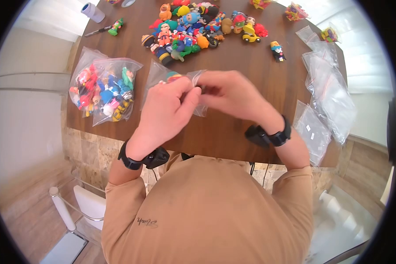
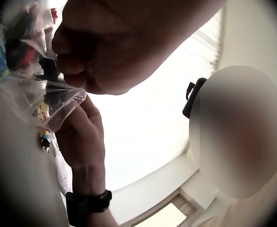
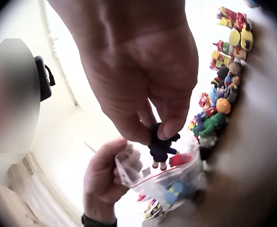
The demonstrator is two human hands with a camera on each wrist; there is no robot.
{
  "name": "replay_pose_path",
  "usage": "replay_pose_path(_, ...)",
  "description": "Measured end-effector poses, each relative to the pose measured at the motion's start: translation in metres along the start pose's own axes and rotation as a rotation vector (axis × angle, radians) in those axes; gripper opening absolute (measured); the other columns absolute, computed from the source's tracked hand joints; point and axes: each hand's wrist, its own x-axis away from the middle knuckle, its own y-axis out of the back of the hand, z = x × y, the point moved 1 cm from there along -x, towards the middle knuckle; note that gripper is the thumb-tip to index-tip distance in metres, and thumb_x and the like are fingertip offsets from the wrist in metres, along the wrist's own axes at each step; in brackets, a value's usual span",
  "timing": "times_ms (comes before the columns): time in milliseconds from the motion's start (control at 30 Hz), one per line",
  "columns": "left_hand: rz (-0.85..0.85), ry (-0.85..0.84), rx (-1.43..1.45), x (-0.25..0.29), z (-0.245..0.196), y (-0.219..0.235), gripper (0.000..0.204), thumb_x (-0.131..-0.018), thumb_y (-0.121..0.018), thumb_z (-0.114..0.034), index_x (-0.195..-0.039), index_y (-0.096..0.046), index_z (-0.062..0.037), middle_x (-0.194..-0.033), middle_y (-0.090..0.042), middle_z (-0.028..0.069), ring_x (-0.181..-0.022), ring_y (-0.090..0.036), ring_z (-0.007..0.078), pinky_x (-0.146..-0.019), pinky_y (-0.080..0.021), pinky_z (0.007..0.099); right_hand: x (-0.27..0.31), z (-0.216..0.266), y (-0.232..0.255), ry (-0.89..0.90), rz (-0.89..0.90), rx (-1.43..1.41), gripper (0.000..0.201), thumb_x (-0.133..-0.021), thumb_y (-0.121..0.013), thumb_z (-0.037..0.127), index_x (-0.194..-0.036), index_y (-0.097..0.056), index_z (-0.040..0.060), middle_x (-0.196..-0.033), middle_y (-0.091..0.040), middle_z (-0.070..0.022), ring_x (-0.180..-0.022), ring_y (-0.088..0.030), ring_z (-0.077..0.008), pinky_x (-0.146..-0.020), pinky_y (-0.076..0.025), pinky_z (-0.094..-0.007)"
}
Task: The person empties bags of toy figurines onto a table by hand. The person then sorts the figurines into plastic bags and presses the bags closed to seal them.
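My left hand (image 1: 165,108) grips the edge of a clear zip bag (image 1: 152,77) near the front middle of the table. A few colourful toys show inside the bag; in the right wrist view a red seal line (image 3: 164,174) runs along its mouth. Just over that mouth, my right hand (image 3: 143,80) pinches a small dark figurine (image 3: 160,155) by its black head, feet pointing down. The head view mostly hides this figurine behind the fingers. From the left wrist, the bag's stretched plastic (image 2: 65,97) shows beside my left hand (image 2: 105,52).
A filled bag of toys (image 1: 103,94) lies to the left. Many toy figures (image 1: 189,31) are heaped at the back, with a lone figurine (image 1: 277,51) to their right. Flat clear bags (image 1: 332,97) lie along the right edge. A green toy (image 1: 115,27) lies beside a pen (image 1: 97,31).
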Motion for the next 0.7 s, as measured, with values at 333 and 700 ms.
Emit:
replay_pose_path(333, -0.098, 0.015, 0.024, 0.0, 0.008, 0.0, 0.019, -0.093, -0.063, -0.014, -0.079, -0.06, -0.0015, -0.059, -0.053, 0.0088, -0.052, -0.05, 0.0209, -0.054, -0.04, 0.0323, -0.019, -0.009, -0.009, 0.384, 0.021, 0.067, 0.02, -0.087, -0.058, 0.009, -0.104, -0.066, 0.0038, -0.082, -0.068, -0.0137, -0.076, -0.065, -0.0323, -0.072, -0.052, -0.0396)
replay_pose_path(700, 0.13, -0.05, -0.345, 0.008, 0.027, -0.024, 0.023, -0.091, -0.061, -0.017, -0.075, -0.055, -0.0031, -0.062, -0.059, 0.0146, -0.061, -0.061, 0.0352, -0.055, -0.044, 0.044, -0.037, -0.093, 0.11, 0.138, -0.499, 1.297, 0.035, -0.087, -0.067, 0.023, -0.12, -0.062, 0.0131, -0.106, -0.065, -0.008, -0.105, -0.058, -0.0282, -0.089, -0.047, -0.0408)
